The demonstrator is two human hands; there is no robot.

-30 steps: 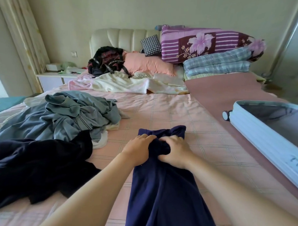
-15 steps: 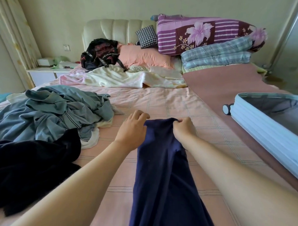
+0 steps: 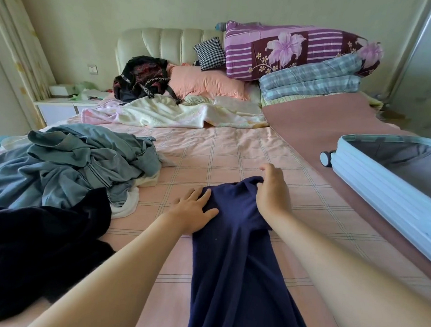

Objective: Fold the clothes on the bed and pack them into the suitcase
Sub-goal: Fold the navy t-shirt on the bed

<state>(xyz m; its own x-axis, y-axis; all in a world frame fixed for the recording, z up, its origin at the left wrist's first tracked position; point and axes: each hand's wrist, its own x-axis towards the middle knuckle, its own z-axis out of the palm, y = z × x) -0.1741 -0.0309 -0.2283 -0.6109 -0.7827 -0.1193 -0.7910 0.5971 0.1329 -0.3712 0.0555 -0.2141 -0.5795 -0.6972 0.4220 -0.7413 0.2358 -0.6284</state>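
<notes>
Right, navy garment [image 3: 234,237] lies as a long strip up the middle of the bed [image 3: 234,149], running from the near edge towards the centre. Left hand [image 3: 193,211] lies flat on its far left edge, fingers spread, pressing. Right hand [image 3: 272,189] is cupped over the far right corner — fingertips hidden, can't tell whether it pinches or just rests. Fabric looks like soft knit: light, limp, likely to bunch and drag on the sheet. Best taken at both far corners, then folded back. Open suitcase [image 3: 370,183] sits at the bed's right edge; grey-blue heap [image 3: 75,163] and black garment [image 3: 35,242] wait by the left edge.
</notes>
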